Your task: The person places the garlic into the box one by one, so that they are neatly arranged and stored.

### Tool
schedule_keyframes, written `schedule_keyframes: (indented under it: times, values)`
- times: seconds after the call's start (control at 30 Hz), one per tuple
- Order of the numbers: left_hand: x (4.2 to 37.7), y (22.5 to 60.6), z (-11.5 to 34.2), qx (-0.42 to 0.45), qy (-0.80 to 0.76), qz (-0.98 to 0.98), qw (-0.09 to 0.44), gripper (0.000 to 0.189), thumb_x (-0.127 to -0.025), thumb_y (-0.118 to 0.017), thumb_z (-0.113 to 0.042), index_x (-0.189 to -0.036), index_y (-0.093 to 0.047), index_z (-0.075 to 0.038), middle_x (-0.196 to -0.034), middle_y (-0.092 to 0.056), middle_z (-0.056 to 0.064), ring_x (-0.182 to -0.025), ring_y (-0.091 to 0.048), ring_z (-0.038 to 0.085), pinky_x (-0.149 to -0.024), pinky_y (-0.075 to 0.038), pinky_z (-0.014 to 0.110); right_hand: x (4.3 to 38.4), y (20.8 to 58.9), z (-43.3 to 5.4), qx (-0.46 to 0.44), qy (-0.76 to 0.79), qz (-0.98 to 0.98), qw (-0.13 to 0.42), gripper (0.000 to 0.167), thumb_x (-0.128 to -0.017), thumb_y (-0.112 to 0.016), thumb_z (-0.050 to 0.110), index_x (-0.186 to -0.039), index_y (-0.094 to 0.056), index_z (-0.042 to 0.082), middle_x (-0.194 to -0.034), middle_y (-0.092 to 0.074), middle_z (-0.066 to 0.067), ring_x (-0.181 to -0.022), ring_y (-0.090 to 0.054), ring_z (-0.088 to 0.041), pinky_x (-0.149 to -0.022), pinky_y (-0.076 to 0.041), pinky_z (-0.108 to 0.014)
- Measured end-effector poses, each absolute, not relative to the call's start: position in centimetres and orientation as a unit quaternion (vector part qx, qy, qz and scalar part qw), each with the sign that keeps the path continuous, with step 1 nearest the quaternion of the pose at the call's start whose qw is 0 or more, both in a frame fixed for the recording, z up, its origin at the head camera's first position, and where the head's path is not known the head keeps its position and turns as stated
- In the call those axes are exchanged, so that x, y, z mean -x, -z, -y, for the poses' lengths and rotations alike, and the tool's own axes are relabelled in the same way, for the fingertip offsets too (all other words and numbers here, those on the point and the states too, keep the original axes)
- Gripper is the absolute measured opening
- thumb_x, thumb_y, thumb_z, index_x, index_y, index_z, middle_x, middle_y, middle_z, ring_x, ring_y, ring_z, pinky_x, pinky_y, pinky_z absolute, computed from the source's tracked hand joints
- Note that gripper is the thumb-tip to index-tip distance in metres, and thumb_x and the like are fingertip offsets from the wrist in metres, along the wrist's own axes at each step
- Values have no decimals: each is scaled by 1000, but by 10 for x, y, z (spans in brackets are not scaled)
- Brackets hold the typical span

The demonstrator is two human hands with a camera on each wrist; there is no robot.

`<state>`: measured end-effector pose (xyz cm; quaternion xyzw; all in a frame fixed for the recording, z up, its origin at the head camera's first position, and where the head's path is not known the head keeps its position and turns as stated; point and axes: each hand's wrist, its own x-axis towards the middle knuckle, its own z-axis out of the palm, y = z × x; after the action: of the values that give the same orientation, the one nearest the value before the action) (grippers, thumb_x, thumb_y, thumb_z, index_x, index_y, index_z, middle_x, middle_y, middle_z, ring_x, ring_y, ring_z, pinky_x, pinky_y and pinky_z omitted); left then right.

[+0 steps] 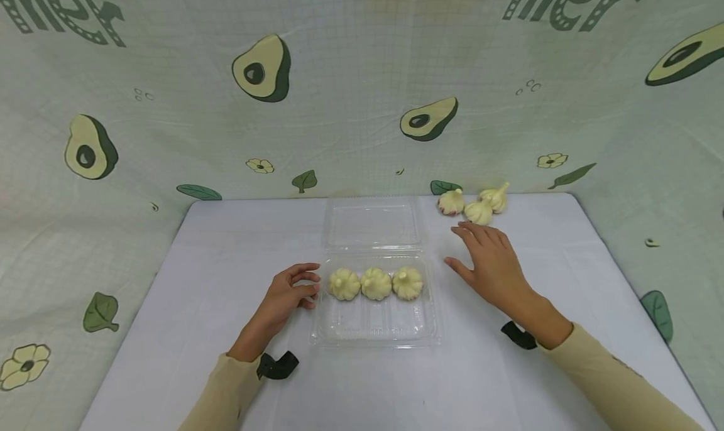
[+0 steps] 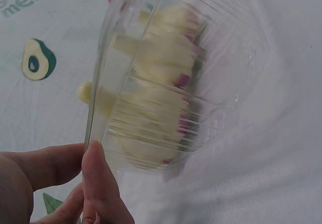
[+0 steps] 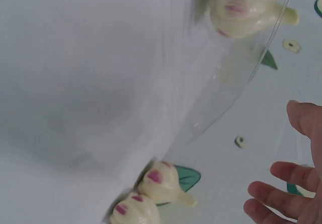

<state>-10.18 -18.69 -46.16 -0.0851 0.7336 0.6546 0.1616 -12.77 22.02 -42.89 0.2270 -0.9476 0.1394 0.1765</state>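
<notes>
Head view, and the clear plastic box with ridged walls [image 1: 370, 323] is seen in the middle of the bench covered in white cloth [image 1: 226, 249], its clear rectangular lid [image 1: 371, 223] folded back toward the far edge. Across the box's farther half, three pale cream garlic bulbs are lined up in a row: the left bulb [image 1: 344, 284], the middle bulb [image 1: 376, 284] and the right bulb [image 1: 408, 283], packed side by side with stems upward. And the left hand [image 1: 293, 291]? It is placed at the box's left side, and from the left wrist the rim is seen pinched between thumb and finger.

Over to the right hand [image 1: 498, 264]: it is held out with fingers spread and slightly bent, thumb well apart, nothing gripped. Just beyond its fingertips, three more bulbs are clustered at the bench's far edge: the purple-marked bulb [image 1: 450, 202] on the left, the nearer bulb [image 1: 478, 212] in the middle, the long-stemmed bulb [image 1: 494, 198] behind it on the right. From the right wrist, purple patches are shown on two of that cluster, and clear space is left between them and the fingers. Beyond the bench, the whole scene is backed by a pale green avocado-print cloth [image 1: 351, 73].
</notes>
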Motion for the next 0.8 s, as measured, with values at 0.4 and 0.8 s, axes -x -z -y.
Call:
schedule_keyframes:
  times: [0.4,0.8]
  values:
    - [103,462,187,89,-655,-733,163,50,-99,-66,3,-148,-55,2,-116,-63,12,-83,-65,16,-64,-60,26,154,431,-265,-122,-151,969,154,68,-93,-82,22,-143,-51,-12,-144,-50,-37,-133,-47,-55,-110,-34,-72]
    - [103,463,187,90,-655,-732,164,50,-98,-68,3,-147,-55,3,-114,-64,10,-82,-65,16,-64,-59,26,177,446,-288,-76,-152,973,154,67,-98,-77,23,-143,-49,-17,-144,-47,-41,-126,-48,-62,-107,-35,-76]
